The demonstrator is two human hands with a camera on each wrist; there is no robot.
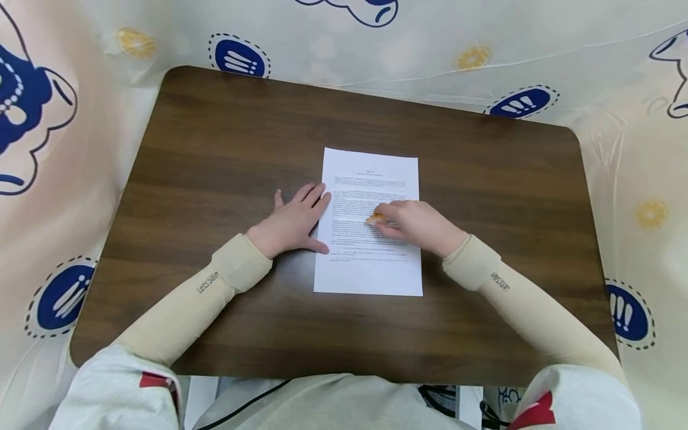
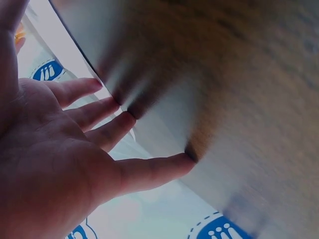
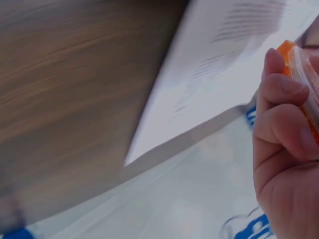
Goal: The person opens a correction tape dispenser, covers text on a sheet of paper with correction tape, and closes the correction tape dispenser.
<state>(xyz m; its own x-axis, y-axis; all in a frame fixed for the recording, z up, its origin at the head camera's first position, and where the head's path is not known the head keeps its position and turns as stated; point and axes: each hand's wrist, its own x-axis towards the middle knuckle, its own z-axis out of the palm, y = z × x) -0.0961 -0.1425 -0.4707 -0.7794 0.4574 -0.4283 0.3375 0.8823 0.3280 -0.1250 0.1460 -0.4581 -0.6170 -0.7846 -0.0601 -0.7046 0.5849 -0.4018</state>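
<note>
A sheet of printed paper [image 1: 371, 275] lies flat on the brown wooden table, with lines of text across it. My left hand [image 1: 294, 222] is spread out at the sheet's left edge, some fingertips on the paper. In the left wrist view the fingers of that hand [image 2: 60, 134] are straight and apart, tips down on the surface. Over the middle of the text, my right hand [image 1: 416, 226] grips a small orange and clear plastic correction tape [image 1: 374, 219]. Curled fingers hide much of the correction tape [image 3: 297, 59] in the right wrist view.
The wooden table [image 1: 242, 137] has rounded corners. Around it hangs a pale patterned curtain [image 1: 344, 54] with blue and orange prints. A black cord [image 1: 244, 411] runs over the person's clothing at the near edge.
</note>
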